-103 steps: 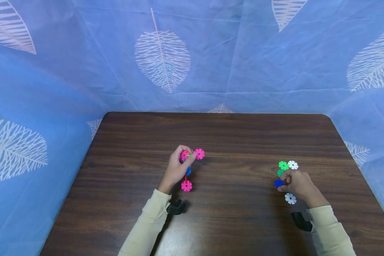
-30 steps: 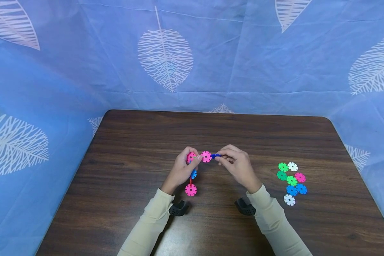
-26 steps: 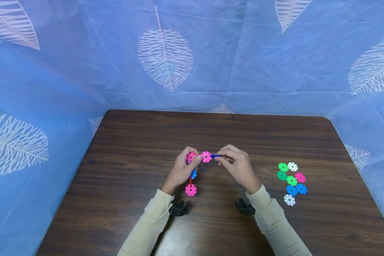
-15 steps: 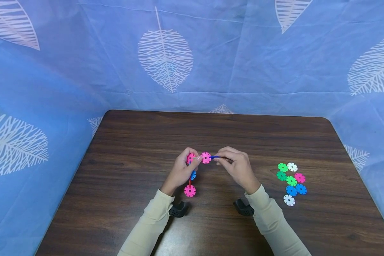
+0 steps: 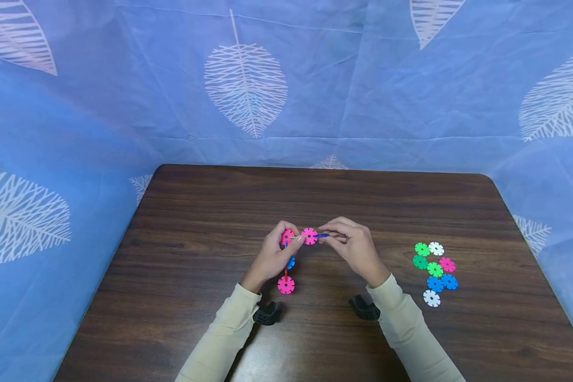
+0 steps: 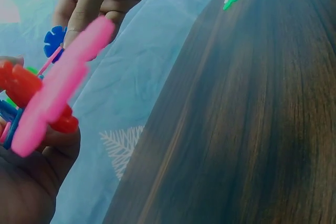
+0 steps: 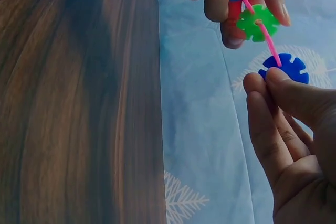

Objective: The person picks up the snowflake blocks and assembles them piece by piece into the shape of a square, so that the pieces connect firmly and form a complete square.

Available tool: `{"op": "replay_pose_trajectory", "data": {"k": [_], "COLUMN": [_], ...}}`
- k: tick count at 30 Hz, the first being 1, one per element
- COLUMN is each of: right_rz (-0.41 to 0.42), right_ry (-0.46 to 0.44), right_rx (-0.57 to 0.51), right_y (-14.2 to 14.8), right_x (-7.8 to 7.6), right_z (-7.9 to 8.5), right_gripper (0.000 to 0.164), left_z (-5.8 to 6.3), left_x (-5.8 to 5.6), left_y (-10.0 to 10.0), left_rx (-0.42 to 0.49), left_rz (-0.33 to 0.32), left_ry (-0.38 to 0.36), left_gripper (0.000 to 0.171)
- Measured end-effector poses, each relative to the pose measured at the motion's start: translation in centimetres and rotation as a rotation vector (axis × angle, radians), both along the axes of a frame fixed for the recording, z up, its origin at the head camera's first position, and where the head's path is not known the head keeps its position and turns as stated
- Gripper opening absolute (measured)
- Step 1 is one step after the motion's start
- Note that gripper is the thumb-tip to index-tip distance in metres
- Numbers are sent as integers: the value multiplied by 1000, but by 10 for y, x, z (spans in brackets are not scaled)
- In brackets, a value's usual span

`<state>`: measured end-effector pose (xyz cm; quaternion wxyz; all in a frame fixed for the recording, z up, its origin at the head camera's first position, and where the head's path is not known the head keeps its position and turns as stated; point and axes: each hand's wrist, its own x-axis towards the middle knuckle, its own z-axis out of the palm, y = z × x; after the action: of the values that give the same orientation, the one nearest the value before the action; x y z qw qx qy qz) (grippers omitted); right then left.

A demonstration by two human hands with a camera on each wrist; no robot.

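Observation:
My left hand [image 5: 272, 255] holds a chain of notched plastic discs, pinching it near the pink disc at its upper left corner. Below that hand hang a blue disc, a red disc seen edge-on and a pink disc [image 5: 286, 285]. Another pink disc [image 5: 309, 236] sticks out toward my right hand [image 5: 355, 246]. Thumb and fingers of that hand pinch a dark blue disc [image 7: 294, 69], whose edge meets the pink one. In the right wrist view a green disc [image 7: 257, 23] stands in the chain by the left fingertips. The red disc [image 6: 21, 85] looms close in the left wrist view.
Several loose notched discs lie at the right of the dark wooden table [image 5: 363, 196], among them a white disc [image 5: 432, 298], a pink disc [image 5: 447, 264] and a light green disc [image 5: 422, 248]. A blue leaf-print cloth [image 5: 305, 95] hangs behind the table.
Since the oldest frame, my right hand has come left from the loose discs with the dark blue disc, bringing it against the chain's pink disc. Over the last second both hands have barely shifted.

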<state>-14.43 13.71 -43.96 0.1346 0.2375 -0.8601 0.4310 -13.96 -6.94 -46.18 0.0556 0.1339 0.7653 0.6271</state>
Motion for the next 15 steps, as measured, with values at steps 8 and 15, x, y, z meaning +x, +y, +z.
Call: {"op": "replay_pose_trajectory", "data": {"k": [8, 15], "right_rz": [-48, -204], "right_ry": [-103, -87], "right_rx": [31, 113], "right_y": [26, 78], "right_x": [5, 9], "right_z": [0, -9], "right_gripper": [26, 20], "left_z": [-1, 4], "left_x": [-2, -2], "left_y": [2, -6], "left_rx": [-13, 3], "left_rz": [3, 41], "left_ry": [-27, 29], "left_gripper": [14, 15]}}
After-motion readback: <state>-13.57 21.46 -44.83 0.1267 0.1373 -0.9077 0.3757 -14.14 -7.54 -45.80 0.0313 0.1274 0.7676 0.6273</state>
